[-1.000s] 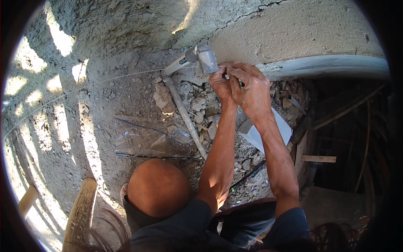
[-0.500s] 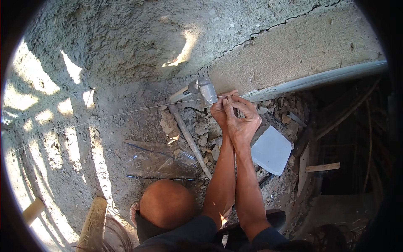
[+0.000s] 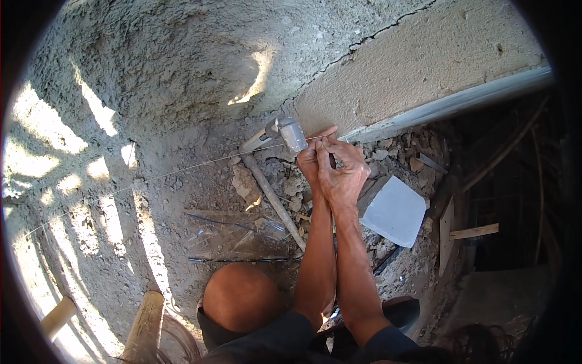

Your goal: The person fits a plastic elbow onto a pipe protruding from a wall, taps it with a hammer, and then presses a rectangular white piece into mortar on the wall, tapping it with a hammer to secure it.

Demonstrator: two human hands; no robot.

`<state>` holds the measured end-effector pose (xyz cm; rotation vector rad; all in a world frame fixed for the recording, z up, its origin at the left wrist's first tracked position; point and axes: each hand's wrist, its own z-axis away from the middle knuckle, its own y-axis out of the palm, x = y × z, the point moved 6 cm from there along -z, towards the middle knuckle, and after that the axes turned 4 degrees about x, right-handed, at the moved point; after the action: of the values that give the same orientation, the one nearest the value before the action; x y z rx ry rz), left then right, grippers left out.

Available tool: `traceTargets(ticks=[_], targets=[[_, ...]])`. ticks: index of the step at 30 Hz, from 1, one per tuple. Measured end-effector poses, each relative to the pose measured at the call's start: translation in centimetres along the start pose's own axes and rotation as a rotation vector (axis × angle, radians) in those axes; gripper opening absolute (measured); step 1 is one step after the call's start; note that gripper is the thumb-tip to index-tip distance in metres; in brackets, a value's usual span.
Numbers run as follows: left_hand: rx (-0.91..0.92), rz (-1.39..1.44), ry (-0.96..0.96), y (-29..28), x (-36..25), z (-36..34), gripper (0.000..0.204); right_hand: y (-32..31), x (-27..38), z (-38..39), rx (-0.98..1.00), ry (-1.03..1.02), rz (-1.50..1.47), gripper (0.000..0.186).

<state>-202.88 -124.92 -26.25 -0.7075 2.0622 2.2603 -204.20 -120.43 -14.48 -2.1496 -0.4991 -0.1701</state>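
Right forearm [image 3: 353, 267] has swung in alongside the left forearm [image 3: 316, 255] since the frame one second ago, leaving more of the flat white piece [image 3: 394, 211] in sight. White string [image 3: 200, 164] runs in from the left across the ground, drops out of sight at a grey elbow-shaped piece [image 3: 291, 134], and seems to end at the fingers. Grip: right hand [image 3: 344, 176] has its fingertips together, apparently pinching the string; left hand [image 3: 308, 160] is partly covered, one finger stretched out, so I cannot tell whether it pinches too.

Step in hand, judged: working the string's end just beside the elbow-shaped piece. Next move likely calls for a firm pinch and even pull.

Around: the elbow-shaped piece crowds the fingers on the left; the wall [image 3: 424, 85] slopes close above them. Rubble [image 3: 294, 197] lies beneath, uneven. A stick [image 3: 273, 197] slants down from the elbow-shaped piece, past a rock [image 3: 245, 182]. Clear plastic [image 3: 236, 238] lies farther left. Wooden poles [image 3: 144, 324] stand well apart, lower left.
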Motion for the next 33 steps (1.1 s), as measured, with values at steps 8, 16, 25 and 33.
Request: traceTargets(ticks=[8, 16, 25, 33], targets=[[-0.058, -0.109, -0.002, 0.1, -0.5, 0.0, 0.026, 0.0, 0.6, -0.3, 0.026, -0.011, 0.028, 0.008], [-0.09, 0.119, 0.028, -0.6, 0.4, 0.0, 0.018, 0.3, 0.5, -0.2, 0.025, -0.047, 0.001, 0.007], [-0.083, 0.039, 0.081, -1.0, 0.6, -0.5, 0.014, 0.8, -0.1, 0.4, 0.006, 0.001, -0.006, 0.009], [-0.083, 0.069, 0.052, -0.4, 0.7, -0.2, 0.01, -0.1, -0.3, 0.6, 0.0, 0.066, -0.073, 0.01]])
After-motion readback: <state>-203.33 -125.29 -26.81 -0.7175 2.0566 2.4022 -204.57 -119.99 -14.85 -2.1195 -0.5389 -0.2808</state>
